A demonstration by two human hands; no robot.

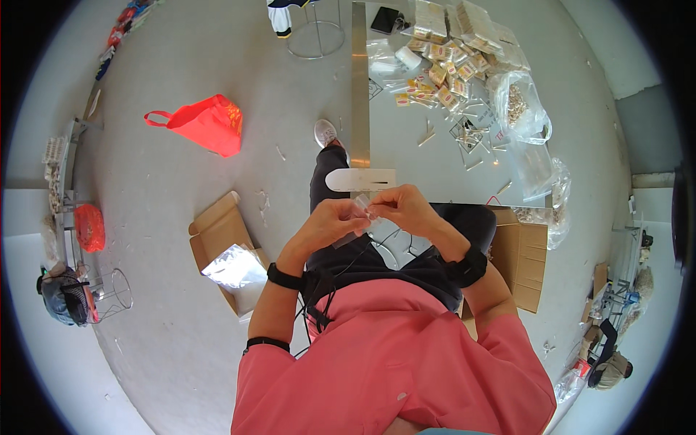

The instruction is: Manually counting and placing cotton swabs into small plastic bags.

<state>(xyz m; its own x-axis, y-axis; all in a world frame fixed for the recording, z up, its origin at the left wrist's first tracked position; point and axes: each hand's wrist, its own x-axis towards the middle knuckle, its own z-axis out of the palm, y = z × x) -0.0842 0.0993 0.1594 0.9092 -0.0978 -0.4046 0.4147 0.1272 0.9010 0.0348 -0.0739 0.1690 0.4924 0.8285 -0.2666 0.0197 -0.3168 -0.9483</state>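
Above my lap, a small clear plastic bag is pinched between the fingertips of both hands. My left hand is closed on its left side, and my right hand on its right. What is inside the bag, if anything, is too small to make out. Just beyond my fingers a white flat device with a rounded left end juts past the near left corner of the table. Each wrist wears a black band, and dark cables hang over my lap.
On the table's far part lie many small packed bags, loose thin sticks and a clear bag of small pieces. Cardboard boxes stand right and left of me. A red bag lies on the floor, left.
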